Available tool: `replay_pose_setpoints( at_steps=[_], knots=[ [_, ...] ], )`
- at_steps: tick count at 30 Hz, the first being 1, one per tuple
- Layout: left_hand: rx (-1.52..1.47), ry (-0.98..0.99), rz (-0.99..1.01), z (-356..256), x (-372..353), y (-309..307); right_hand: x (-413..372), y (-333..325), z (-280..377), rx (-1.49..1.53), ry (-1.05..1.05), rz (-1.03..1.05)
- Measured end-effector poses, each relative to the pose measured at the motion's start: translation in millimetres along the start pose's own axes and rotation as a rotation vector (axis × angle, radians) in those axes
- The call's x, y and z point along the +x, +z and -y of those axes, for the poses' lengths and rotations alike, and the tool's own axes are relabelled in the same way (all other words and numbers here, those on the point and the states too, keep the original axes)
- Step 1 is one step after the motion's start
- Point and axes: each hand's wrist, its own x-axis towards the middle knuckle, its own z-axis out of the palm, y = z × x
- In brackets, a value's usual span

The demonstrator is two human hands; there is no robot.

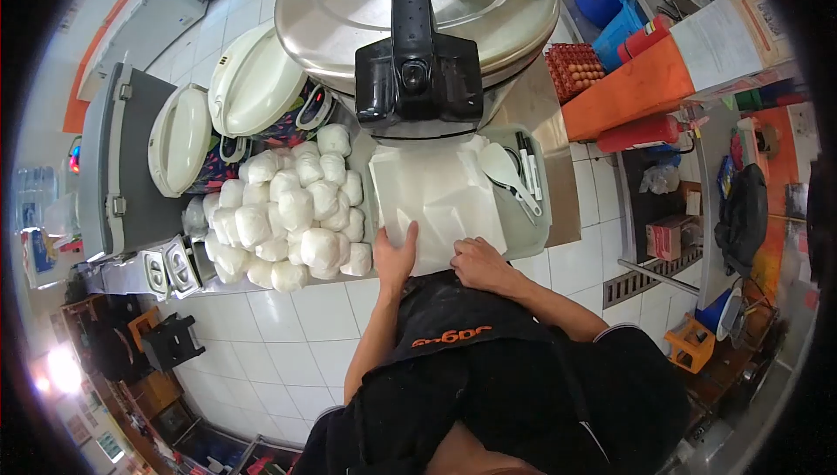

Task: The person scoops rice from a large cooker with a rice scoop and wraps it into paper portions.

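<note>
A stack of white paper sheets (436, 200) lies on a pale green tray (534, 240) in front of me. My left hand (398, 251) rests at the near left corner of the sheets, its thumb and fingers apart. At the near right edge my right hand (481, 262) has its fingers curled in on the paper and seems to pinch the edge. A heap of round, white-wrapped bundles (292, 205) stands left of the tray, close to my left hand. Right of the sheets, a white rice paddle (507, 170), scissors and pens (527, 161) lie in the tray.
A big steel cooker with a black latch (418, 65) stands behind the tray. Two lidded pots (261, 83) and a grey cool box (131, 161) are at left. At right are egg trays (575, 70), an orange ledge (628, 83) and a red fire extinguisher (641, 132).
</note>
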Motion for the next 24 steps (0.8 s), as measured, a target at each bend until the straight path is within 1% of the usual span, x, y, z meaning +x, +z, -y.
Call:
replay_pose_setpoints(
  at_steps=[1, 2, 3, 4, 5, 6, 8, 9, 11, 12, 13, 14, 15, 16, 18, 19, 20, 22, 23, 24],
  knots=[
    [0.121, -0.003, 0.065, 3, 6, 2, 0, -2, 0, 0.028, 0.006, 0.087],
    [0.116, -0.015, 0.074, 8, 8, 2, 0, -5, 2, 0.059, 0.012, 0.176],
    [0.159, 0.000, 0.080, 11, 12, 3, 4, -18, 6, 0.055, 0.015, 0.186],
    [0.201, 0.020, 0.083, 12, 15, 4, 10, -36, 9, 0.257, 0.114, 0.288],
    [0.312, -0.082, 0.090, -6, 10, -1, 17, -47, 9, 0.461, 0.216, 0.385],
    [0.308, -0.086, 0.091, -17, 4, -2, 24, -49, 4, 0.459, 0.218, 0.390],
    [0.577, 0.257, -0.185, -27, -8, -4, 37, -47, -6, 0.188, 0.340, 0.063],
    [0.578, 0.256, -0.187, -22, -8, -2, 46, -40, -13, 0.189, 0.337, 0.064],
    [0.410, 0.390, 0.322, -5, -4, 6, 64, -15, -32, -0.104, 0.104, -0.313],
    [0.410, 0.395, 0.317, 0, -6, 11, 73, 0, -43, -0.106, 0.100, -0.318],
    [0.457, 0.450, 0.306, 3, -10, 16, 84, 15, -54, -0.170, -0.022, -0.291],
    [0.505, 0.503, 0.293, 1, -11, 17, 93, 16, -54, -0.233, -0.145, -0.262],
    [0.480, 0.449, 0.343, 0, -7, 15, 98, 15, -55, -0.184, -0.160, -0.208],
    [0.482, 0.453, 0.338, 0, -3, 14, 102, 15, -58, -0.185, -0.164, -0.213],
    [0.527, 0.412, 0.362, -3, -5, 10, 108, 12, -58, -0.234, 0.123, -0.372],
    [0.523, 0.402, 0.357, -5, -5, 12, 113, 11, -59, -0.212, 0.237, -0.384],
    [0.542, 0.387, 0.372, -6, -3, 13, 113, 10, -56, -0.213, 0.227, -0.379],
    [0.562, 0.368, 0.399, -4, -6, 12, 103, 13, -45, -0.236, 0.046, -0.419],
    [0.560, 0.357, 0.408, -4, -5, 14, 99, 17, -43, -0.242, 0.050, -0.419],
    [0.556, 0.349, 0.419, -3, -3, 16, 95, 23, -42, -0.170, -0.051, -0.311]
  ],
)
